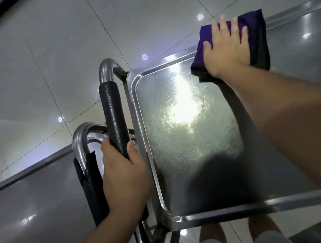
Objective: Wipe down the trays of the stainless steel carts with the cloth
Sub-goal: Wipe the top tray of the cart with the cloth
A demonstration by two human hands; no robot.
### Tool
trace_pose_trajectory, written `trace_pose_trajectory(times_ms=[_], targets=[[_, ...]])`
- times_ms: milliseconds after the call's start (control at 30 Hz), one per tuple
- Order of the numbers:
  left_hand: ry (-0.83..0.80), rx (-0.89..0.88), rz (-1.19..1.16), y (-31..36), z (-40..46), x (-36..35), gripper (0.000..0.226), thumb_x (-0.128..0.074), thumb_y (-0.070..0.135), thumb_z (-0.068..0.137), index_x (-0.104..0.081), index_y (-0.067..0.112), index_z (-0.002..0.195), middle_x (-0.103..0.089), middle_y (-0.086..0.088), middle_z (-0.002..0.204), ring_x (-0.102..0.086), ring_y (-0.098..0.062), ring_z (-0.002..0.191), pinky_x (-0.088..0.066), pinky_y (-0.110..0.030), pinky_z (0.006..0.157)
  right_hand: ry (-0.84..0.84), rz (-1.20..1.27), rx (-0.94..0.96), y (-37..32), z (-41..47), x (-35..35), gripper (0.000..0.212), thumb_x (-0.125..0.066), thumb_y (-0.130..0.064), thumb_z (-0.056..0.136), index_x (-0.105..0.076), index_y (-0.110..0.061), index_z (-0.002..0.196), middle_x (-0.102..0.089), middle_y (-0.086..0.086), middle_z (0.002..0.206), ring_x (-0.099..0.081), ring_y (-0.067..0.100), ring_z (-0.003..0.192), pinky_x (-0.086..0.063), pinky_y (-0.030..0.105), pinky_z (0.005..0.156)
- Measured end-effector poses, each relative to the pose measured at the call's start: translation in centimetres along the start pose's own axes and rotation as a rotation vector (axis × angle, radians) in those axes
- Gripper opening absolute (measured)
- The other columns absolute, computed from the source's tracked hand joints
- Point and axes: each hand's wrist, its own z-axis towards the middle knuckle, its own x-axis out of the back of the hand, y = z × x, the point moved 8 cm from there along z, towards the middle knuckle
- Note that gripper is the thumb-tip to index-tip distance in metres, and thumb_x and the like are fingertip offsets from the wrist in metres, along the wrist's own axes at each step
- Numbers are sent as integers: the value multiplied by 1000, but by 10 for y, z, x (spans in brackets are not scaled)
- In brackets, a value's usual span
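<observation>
A stainless steel cart tray [189, 152] lies below me, shiny with swirl marks and a bright glare in its middle. My right hand [227, 50] presses flat on a folded purple cloth [253, 29] at the tray's far right corner. My left hand [121, 172] is wrapped around the black padded handle [113, 115] of the cart on the tray's left side.
A second cart's steel handle [81, 139] with torn black padding sits just left of the gripped one, with its tray [33, 197] at lower left. Another steel tray [306, 28] adjoins at the far right. Glossy tiled floor [66, 52] surrounds. My legs show below the tray.
</observation>
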Motion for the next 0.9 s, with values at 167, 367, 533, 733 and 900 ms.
trace_pose_trajectory(times_ms=[167, 367, 533, 733, 900], targets=[[13, -22, 17, 4, -1, 0, 35, -48, 42, 105, -41, 29, 137, -61, 6, 103, -68, -19, 83, -60, -46, 70, -49, 26, 99, -57, -26, -8, 66, -20, -47, 105, -6, -23, 165, -3, -3, 173, 6, 33, 158, 1, 53, 127], [27, -36, 54, 0, 0, 0, 34, -47, 42, 105, -43, 28, 135, -63, 3, 104, -65, -18, 80, -56, -42, 68, -216, 56, 538, -203, -127, -44, 64, -14, -44, 107, 4, -23, 164, 9, -4, 172, 13, 28, 157, 6, 50, 127], [-1, -35, 11, -4, 0, 0, 36, -48, 44, 104, -43, 29, 137, -63, 2, 101, -67, -19, 79, -57, -43, 66, -154, -11, 618, -141, -92, -35, 61, -9, -50, 107, 1, -31, 164, 6, -10, 172, 9, 21, 158, 4, 47, 128], [12, -45, 3, -4, 1, -2, 30, -48, 43, 105, -43, 29, 132, -62, 3, 98, -67, -21, 78, -56, -42, 64, -43, -14, 151, 52, -17, -1, 65, -18, -49, 107, -2, -25, 165, 3, -2, 173, 3, 29, 158, -3, 51, 128], [57, -69, 35, 0, -1, 0, 32, -47, 39, 107, -46, 19, 133, -50, 13, 94, -60, -14, 79, -41, -30, 57, -96, -53, 224, 78, -84, -13, 69, -11, -52, 102, -5, -24, 165, -2, -2, 173, -1, 31, 158, -4, 51, 127]])
